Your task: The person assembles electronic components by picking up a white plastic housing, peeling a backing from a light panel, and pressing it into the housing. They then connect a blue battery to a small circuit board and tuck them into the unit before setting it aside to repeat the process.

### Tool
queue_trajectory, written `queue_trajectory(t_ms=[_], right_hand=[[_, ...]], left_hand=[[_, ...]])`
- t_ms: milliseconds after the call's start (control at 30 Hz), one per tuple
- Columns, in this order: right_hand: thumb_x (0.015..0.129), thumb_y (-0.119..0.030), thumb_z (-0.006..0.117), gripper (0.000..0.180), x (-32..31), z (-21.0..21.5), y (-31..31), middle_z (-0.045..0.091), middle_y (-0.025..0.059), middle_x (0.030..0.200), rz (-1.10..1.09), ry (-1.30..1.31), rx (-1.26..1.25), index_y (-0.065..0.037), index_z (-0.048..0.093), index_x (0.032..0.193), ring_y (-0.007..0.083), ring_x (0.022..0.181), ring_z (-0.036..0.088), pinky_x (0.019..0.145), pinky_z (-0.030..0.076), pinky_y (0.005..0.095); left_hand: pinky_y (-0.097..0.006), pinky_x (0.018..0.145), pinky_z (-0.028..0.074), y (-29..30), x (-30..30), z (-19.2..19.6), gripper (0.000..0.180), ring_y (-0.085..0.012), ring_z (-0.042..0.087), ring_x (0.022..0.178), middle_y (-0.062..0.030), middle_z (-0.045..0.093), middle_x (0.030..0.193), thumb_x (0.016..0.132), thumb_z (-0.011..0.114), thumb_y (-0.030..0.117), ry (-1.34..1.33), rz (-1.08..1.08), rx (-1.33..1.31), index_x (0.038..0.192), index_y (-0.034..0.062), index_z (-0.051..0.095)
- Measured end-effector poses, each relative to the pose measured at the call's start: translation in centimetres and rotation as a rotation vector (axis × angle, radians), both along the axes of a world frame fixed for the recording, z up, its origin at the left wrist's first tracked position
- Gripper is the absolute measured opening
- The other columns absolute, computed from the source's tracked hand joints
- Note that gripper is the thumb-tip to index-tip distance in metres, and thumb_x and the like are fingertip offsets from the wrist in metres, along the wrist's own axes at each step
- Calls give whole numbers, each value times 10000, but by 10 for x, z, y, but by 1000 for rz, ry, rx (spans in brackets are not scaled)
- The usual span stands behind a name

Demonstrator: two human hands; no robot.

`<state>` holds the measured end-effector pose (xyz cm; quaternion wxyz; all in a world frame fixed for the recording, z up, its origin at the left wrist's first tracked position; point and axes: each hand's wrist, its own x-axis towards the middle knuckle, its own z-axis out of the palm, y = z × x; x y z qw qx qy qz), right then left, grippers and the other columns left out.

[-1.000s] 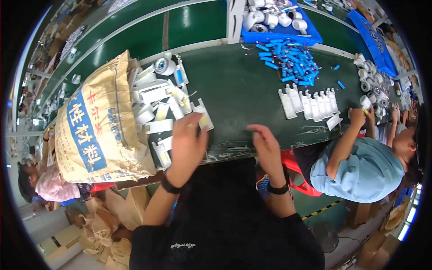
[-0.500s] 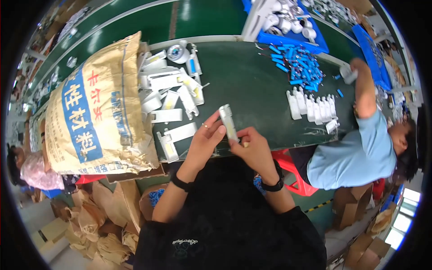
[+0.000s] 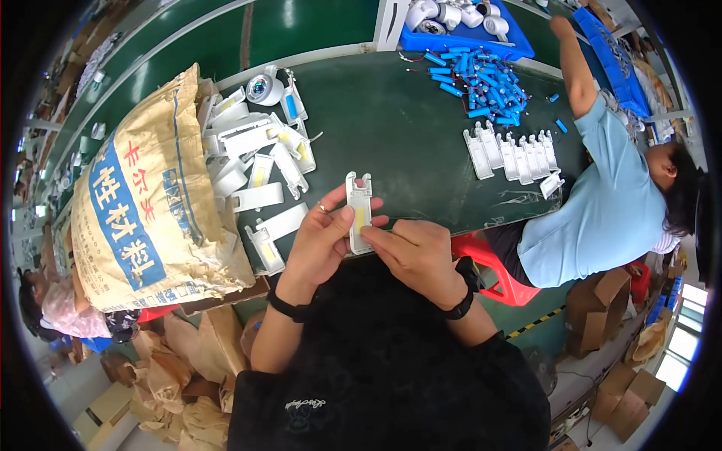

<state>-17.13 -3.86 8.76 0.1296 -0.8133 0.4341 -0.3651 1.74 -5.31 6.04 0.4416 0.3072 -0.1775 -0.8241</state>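
My left hand (image 3: pixel 317 244) is closed round a white plastic lamp housing (image 3: pixel 360 198) with a yellow LED strip, thumb on its left edge and fingertips showing past its right side. The housing stands nearly upright in view, its two-pronged clip end pointing away from me. My right hand (image 3: pixel 423 261) is closed too, its thumb and forefinger at the housing's lower right edge; whether anything small is between them is hidden. Similar white housings (image 3: pixel 259 197) lie piled on the left of the dark green table (image 3: pixel 376 120).
A big paper sack (image 3: pixel 143 195) stands left of the pile. Blue battery cells (image 3: pixel 489 83) are heaped at the far right, with a row of white housings (image 3: pixel 519 158) nearer. Behind is a blue tray (image 3: pixel 466 43) of white lamp heads. A co-worker (image 3: pixel 594 203) sits on the right.
The housing has turned from a tilt to nearly upright, its strip face now showing more. My right fingers have moved onto its lower edge. The co-worker's arm has swung away toward the back.
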Motion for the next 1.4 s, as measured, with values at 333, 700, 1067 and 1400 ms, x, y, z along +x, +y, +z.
queue_trajectory(t_ms=[333, 700, 1067, 1400], right_hand=[[738, -35, 791, 194, 9, -9, 0, 533, 9, 655, -3, -78, 37, -116, 732, 905, 184, 527, 568, 485, 449, 318], [873, -28, 754, 73, -33, -28, -2, 478, -97, 654, -492, -491, 383, -22, 730, 941, -10, 606, 424, 531, 324, 186], [962, -53, 653, 61, -110, -49, 14, 485, -68, 684, -668, -1044, 420, -3, 645, 996, 1, 562, 381, 523, 276, 184], [923, -256, 484, 237, -81, -49, 0, 388, 12, 728, 211, -1840, 1075, -105, 391, 765, 98, 556, 338, 511, 299, 246]], left_hand=[[-437, 973, 578, -1, 2, 1, 523, -362, 658, 1186, -239, 597, 1370, 1049, 561, 163, -82, -35, -9, 1524, 41, 381], [-393, 962, 581, -8, -27, -16, 420, -264, 666, 1163, -182, 649, 1282, 1044, 551, 85, -90, -78, 12, 1443, 16, 440], [-307, 842, 597, -97, -162, -53, 432, -214, 723, 990, -174, 707, 1155, 963, 668, 95, -713, -97, -258, 1336, -73, 529], [-385, 876, 542, -16, 52, -2, 392, -326, 671, 1007, -135, 707, 1093, 795, 835, 136, -1634, 51, -997, 1149, 34, 702]])
